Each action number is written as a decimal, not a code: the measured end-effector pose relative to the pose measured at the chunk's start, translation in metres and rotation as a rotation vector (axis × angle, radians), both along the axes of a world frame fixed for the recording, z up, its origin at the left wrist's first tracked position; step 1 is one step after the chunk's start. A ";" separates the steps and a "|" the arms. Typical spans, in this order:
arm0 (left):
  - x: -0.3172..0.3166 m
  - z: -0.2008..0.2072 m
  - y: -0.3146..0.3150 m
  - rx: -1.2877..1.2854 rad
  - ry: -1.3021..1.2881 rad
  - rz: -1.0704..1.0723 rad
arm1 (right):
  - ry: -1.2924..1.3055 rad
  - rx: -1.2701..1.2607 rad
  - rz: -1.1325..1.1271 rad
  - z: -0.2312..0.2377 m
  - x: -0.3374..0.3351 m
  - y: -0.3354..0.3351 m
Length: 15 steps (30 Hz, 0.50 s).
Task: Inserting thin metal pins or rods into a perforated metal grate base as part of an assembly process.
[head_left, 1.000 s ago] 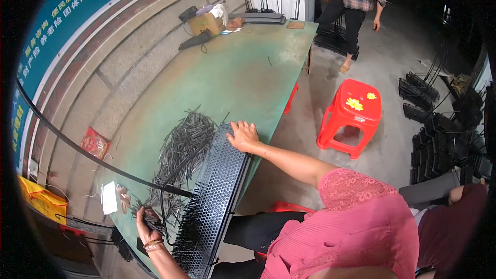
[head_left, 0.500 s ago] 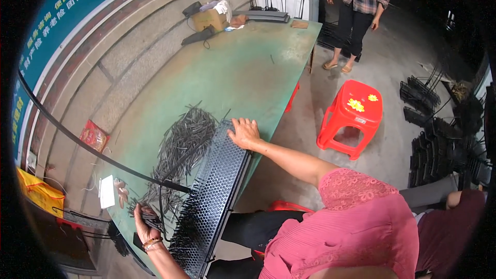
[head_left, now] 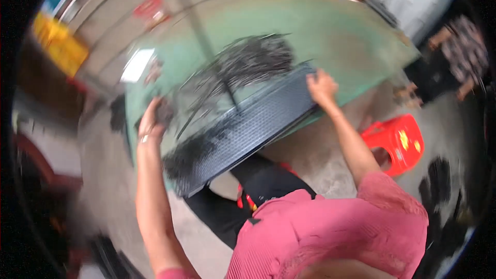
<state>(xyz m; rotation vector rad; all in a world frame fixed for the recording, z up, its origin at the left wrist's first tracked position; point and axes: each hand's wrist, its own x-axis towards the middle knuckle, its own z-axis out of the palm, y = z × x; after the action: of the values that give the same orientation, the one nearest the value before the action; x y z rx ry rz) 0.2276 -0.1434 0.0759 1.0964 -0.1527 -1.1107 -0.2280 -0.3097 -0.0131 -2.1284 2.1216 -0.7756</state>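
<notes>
A long dark perforated tray lies slantwise along the near edge of the green table. Thin black sticks stand packed in the holes at its left end; the rest of its holes look bare. My right hand grips the tray's far right corner. At the left, beside the tray, my left hand is closed round a bunch of black sticks, blurred by motion. Beyond the tray a loose pile of black sticks is spread on the table.
A dark rod crosses over the pile and tray. A white card lies at the table's left. Red stool stands at right, a person in a checked shirt behind it. Yellow bag and red packet are far left.
The whole view has swung round, so the tray now lies more crosswise and the picture is blurred. My right hand stays at the tray's far end; my left still has the sticks.
</notes>
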 end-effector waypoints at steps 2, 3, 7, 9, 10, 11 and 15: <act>0.032 -0.010 0.004 -0.010 0.036 -0.078 | 0.077 -0.017 -0.039 -0.009 0.001 -0.010; 0.041 -0.014 0.005 -0.101 0.030 -0.088 | 0.080 -0.062 -0.032 -0.015 0.003 -0.012; 0.061 -0.020 0.011 -0.058 -0.224 0.082 | 0.062 0.058 0.009 -0.007 0.019 -0.002; 0.060 -0.021 0.007 -0.073 -0.467 0.147 | 0.049 0.050 0.010 -0.010 0.017 -0.003; 0.060 -0.024 0.004 -0.112 -0.611 0.179 | 0.039 0.040 0.010 -0.012 0.016 -0.004; 0.064 -0.031 -0.001 -0.063 -0.707 0.223 | 0.048 0.054 -0.001 -0.012 0.015 -0.004; 0.091 -0.063 -0.008 -0.140 -1.074 0.208 | 0.063 0.039 -0.006 -0.018 0.012 -0.009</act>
<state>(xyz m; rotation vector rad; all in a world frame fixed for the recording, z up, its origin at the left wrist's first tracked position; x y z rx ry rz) 0.3187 -0.1517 0.0132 1.4436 -0.9179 -0.2260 -0.2158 -0.3190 -0.0308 -2.1559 2.1552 -0.6706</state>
